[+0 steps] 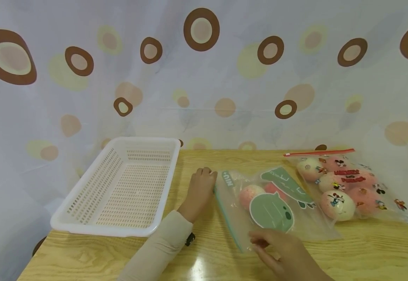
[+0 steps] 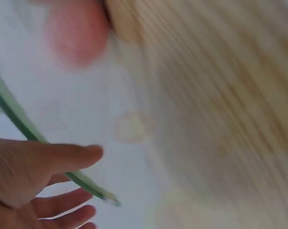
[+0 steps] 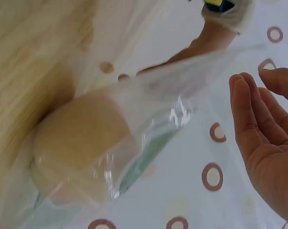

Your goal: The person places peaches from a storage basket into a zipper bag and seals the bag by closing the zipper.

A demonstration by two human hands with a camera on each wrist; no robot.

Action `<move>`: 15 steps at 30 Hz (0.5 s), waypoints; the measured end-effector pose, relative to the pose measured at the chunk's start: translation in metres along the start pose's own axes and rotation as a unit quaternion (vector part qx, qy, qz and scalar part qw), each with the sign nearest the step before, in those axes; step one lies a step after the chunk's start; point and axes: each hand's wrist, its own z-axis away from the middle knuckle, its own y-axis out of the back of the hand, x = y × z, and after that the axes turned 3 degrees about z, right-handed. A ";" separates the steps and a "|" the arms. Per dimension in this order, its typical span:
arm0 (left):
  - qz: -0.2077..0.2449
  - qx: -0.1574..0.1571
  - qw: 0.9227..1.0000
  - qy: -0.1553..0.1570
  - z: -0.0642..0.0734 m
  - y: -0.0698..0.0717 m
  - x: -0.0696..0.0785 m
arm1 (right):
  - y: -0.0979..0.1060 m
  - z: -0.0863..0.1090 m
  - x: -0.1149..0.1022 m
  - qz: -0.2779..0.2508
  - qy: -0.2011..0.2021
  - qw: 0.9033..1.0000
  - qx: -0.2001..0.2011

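Note:
A clear zip bag (image 1: 232,210) with a green dinosaur-like print and a green zip strip (image 2: 15,112) lies in front of me. Inside are pink and cream balls (image 1: 250,195). My left hand (image 1: 200,187) is at the far end of the zip edge. In the left wrist view, the strip passes between its thumb and fingers, which hold the bag there. My right hand (image 1: 282,249) is beside the near end of that edge. The right wrist view shows the right hand (image 3: 268,129) apart from the plastic, thumb away from its fingers, holding nothing.
A white perforated plastic basket (image 1: 167,187) stands to the left on the wooden table (image 1: 204,249). At the right lies another clear bag with a red zip (image 1: 320,152), full of pink and cream balls (image 1: 337,205). A spotted curtain (image 1: 225,78) hangs behind the table.

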 end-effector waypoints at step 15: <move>0.072 0.077 0.910 -0.401 0.069 0.045 0.048 | 0.068 0.053 0.086 0.204 -0.294 0.906 -0.227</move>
